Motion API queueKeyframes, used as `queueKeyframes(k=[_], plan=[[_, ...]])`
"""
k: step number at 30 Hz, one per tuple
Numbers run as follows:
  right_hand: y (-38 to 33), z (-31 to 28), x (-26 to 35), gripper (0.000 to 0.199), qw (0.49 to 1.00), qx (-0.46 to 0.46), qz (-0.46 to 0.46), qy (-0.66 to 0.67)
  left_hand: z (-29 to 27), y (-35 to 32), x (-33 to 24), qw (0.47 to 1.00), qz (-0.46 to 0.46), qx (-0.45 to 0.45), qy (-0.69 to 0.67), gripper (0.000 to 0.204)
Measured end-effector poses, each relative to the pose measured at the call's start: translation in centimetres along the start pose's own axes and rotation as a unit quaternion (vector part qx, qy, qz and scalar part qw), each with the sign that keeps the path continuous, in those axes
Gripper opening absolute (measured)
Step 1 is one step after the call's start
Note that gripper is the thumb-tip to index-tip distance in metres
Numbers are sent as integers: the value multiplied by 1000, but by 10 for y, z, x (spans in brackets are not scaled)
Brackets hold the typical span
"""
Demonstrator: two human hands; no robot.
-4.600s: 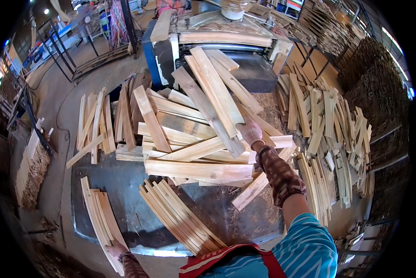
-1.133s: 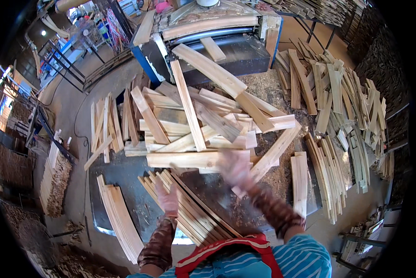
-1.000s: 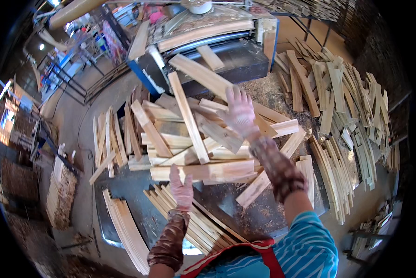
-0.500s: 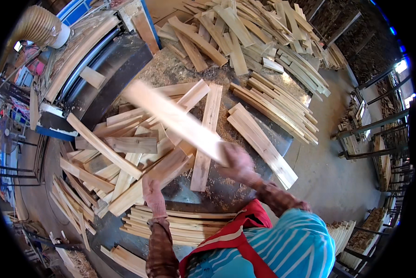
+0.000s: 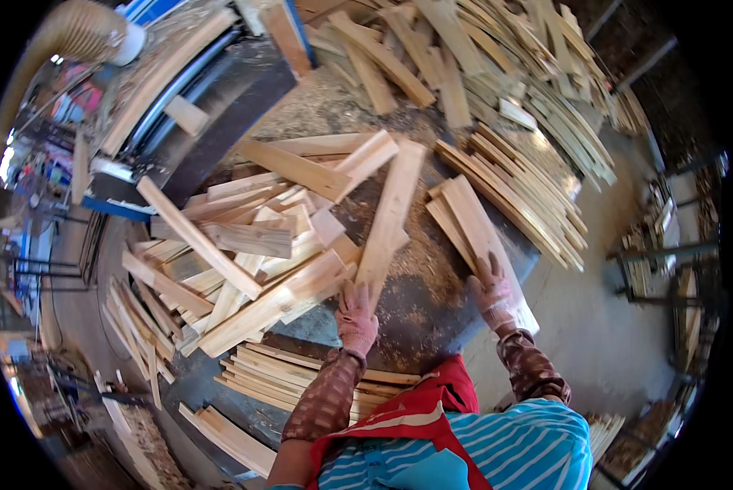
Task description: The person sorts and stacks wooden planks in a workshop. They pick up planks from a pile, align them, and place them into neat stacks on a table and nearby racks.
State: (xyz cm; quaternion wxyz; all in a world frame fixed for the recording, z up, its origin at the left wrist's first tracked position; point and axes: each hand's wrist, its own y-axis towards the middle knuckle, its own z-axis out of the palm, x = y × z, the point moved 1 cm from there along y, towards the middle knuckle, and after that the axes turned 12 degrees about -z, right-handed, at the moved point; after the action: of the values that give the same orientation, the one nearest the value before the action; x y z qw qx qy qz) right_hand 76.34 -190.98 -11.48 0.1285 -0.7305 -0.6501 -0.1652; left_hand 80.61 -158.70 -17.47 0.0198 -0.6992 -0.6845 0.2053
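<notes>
On dark counter (image 5: 415, 327): L hand (image 5: 356, 320) open, fingers spread at nr end of long plank (image 5: 392, 216); R hand (image 5: 494, 296) open, palm down on board stack (image 5: 476, 216) overhanging edge. Risk: pressing overhang might tip stack; tugging plank, poss. slide in loose pile (image 5: 252, 237).

A grey concrete floor (image 5: 587, 327) stretches rightward to dark metal racks (image 5: 668, 251); a tan ribbed duct (image 5: 76, 33) curves at upper left, near bright white light (image 5: 7, 163).
</notes>
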Motion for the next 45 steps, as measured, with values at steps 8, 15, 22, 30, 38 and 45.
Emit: queueKeyframes(k=[8, 15, 22, 30, 38, 45], plan=[[268, -6, 184, 46, 914, -151, -327, 187, -128, -55, 62, 954, 98, 8, -284, 73], [436, 27, 394, 54, 940, 30, -333, 76, -146, -163, 136, 931, -86, -196, -297, 74], [491, 129, 526, 66, 941, -79, -328, -26, -119, -117, 140, 656, -204, -169, -707, 84], [449, 119, 479, 75, 901, -47, -431, 11, -163, -47, 156, 383, -161, 12, -909, 72], [244, 181, 508, 114, 882, 150, -434, -107, -153, -103, 173, 415, -146, -50, -897, 62], [239, 169, 494, 100, 908, 163, -380, -65, -68, -260, 209, 598, -357, -279, -661, 50]])
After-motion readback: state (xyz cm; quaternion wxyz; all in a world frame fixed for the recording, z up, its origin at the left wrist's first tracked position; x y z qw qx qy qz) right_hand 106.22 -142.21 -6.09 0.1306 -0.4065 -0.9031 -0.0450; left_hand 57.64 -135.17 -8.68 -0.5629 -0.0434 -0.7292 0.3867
